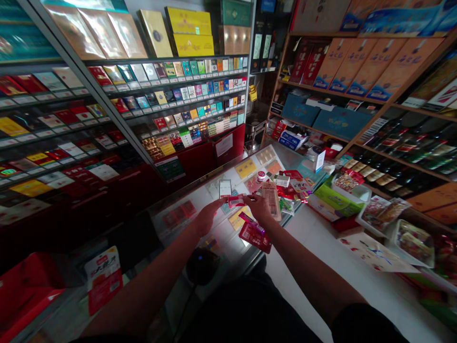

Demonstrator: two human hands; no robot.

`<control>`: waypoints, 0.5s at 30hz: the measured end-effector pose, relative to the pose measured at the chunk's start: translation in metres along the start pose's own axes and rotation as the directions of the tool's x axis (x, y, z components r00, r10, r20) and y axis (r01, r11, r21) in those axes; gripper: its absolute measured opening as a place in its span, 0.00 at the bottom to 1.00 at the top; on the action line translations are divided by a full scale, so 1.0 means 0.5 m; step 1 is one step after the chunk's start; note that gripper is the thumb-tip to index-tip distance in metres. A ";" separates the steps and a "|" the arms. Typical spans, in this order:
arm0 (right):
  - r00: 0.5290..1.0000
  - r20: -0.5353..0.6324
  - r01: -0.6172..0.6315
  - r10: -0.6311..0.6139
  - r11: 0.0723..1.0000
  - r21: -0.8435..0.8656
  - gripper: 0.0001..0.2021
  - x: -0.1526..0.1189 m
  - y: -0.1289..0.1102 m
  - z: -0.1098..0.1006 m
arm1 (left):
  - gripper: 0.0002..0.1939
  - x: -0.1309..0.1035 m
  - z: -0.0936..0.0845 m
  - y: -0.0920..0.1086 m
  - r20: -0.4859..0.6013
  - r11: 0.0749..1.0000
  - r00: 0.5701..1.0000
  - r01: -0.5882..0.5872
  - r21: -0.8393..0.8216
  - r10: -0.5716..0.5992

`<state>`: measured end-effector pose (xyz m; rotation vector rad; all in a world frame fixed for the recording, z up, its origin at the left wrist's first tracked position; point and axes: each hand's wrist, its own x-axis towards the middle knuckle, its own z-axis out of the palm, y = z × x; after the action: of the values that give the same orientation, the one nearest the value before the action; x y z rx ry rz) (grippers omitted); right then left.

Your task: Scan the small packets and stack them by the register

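Observation:
A small red-and-white packet is held over the glass counter, its barcode side up. My right hand grips its right end with fingers closed. My left hand is closed at the packet's left end; its fingertips are partly hidden. Just beyond the left fingertips is a phone with a bright white screen; I cannot tell whether it lies on the glass. Below the right hand, a purple wrapped bar lies across a red snack pouch. A tan package lies beside the right wrist.
Several red snack bags and a round tub lie farther along the counter. A dark round device with a cable stands near me. Cigarette shelves rise at left; boxes and bottles fill the right shelves.

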<state>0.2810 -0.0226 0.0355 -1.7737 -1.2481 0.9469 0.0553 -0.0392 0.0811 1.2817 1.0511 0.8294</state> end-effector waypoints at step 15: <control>0.998 -0.011 0.068 -0.068 0.998 -0.002 0.22 -0.101 0.015 0.046 | 0.34 -0.037 -0.043 -0.064 0.146 0.998 0.988 0.048 -0.041 -0.042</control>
<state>0.2510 -0.0691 0.0258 -1.7248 -1.2937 0.8966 0.0264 -0.0535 0.0528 1.2576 0.9371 0.7102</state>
